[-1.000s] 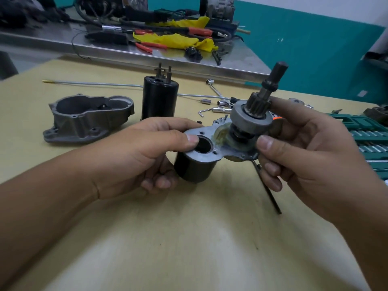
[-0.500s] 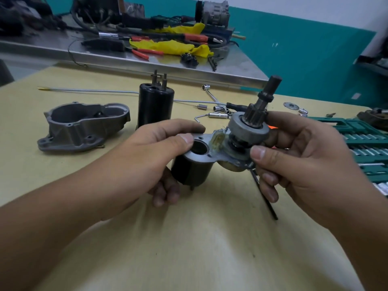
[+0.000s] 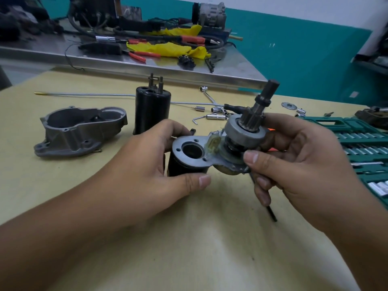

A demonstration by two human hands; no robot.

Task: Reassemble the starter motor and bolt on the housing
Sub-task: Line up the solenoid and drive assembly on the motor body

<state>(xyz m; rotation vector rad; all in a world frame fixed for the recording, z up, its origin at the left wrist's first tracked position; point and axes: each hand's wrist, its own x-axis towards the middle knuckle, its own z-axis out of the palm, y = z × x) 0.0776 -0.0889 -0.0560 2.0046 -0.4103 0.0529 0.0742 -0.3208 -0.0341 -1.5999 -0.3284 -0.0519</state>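
Note:
I hold a partly built starter assembly above the table: a grey mounting plate (image 3: pixel 199 158) with a round bore, a short black cylinder beneath it, and a pinion drive with its shaft (image 3: pixel 252 120) pointing up and right. My left hand (image 3: pixel 151 164) grips the black cylinder below the plate. My right hand (image 3: pixel 294 156) grips the drive and the plate's right end. The grey cast housing (image 3: pixel 79 131) lies open side up at the left. A black motor body (image 3: pixel 152 110) stands upright behind my left hand.
Loose sockets and an L-shaped wrench (image 3: pixel 212 106) lie behind the assembly. A green socket set case (image 3: pixel 361 148) sits at the right edge. A thin black rod (image 3: pixel 270 213) lies under my right hand. A long wire rod (image 3: pixel 88 94) crosses the table's back. A steel bench (image 3: pixel 147 64) carries tools and yellow cloth.
My left thumb has come off the plate's top, uncovering the bore, and now lies low on the black cylinder. The assembly has tilted slightly; the view has shifted a little.

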